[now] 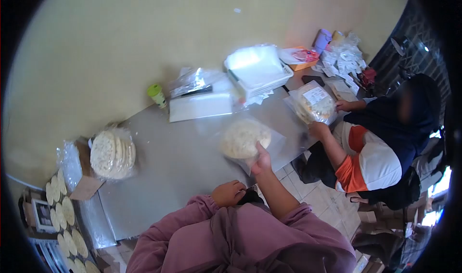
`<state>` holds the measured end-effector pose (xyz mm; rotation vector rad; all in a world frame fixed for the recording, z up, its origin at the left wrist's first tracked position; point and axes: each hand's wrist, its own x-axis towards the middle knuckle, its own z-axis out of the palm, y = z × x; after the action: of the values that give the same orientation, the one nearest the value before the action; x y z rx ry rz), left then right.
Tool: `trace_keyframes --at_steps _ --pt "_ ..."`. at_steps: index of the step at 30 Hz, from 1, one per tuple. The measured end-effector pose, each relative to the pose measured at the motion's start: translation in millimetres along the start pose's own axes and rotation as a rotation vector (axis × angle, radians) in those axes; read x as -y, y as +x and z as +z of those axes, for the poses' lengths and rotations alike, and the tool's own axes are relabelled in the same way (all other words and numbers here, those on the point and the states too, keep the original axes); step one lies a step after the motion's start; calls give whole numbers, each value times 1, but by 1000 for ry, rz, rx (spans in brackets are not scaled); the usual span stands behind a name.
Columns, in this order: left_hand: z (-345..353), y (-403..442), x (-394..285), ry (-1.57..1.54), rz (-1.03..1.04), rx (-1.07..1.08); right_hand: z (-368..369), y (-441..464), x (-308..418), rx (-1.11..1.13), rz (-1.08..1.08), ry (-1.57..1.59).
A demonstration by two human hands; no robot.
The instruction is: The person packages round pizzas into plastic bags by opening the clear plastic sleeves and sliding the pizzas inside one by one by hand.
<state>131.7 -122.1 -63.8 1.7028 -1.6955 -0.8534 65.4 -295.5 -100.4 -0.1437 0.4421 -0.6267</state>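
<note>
My right hand [261,160] grips the near right edge of a clear bag of round flatbreads [244,139], thumb on top, over the front part of the table. The bag is a little blurred. Close to my body, at the table's front edge, my left hand [229,193] has its fingers curled; what is under them is hidden. A dark object [251,196] lies beside it, too unclear to name. Further left on the table stands another clear bag of stacked flatbreads [113,153], apart from both hands.
At right a co-worker [380,148] holds a labelled flatbread bag [315,102]. Along the wall stand a green cup [156,96], a white box [200,107] with plastic bags, and stacked white trays [257,71]. Flatbreads [68,210] lie in rows at lower left, beside a cardboard box [86,186].
</note>
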Motion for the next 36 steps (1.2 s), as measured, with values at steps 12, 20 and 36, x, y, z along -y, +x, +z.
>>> trace_keyframes --at_steps 12,20,36 --pt "-5 128 1 -16 -149 195 -45 -5 141 -125 -48 -1875" --pt "-2 181 8 -2 -301 211 83 142 191 113 -778 -1719" --pt "-21 158 20 -239 -696 -180 70 294 166 -42 -722 -2293"
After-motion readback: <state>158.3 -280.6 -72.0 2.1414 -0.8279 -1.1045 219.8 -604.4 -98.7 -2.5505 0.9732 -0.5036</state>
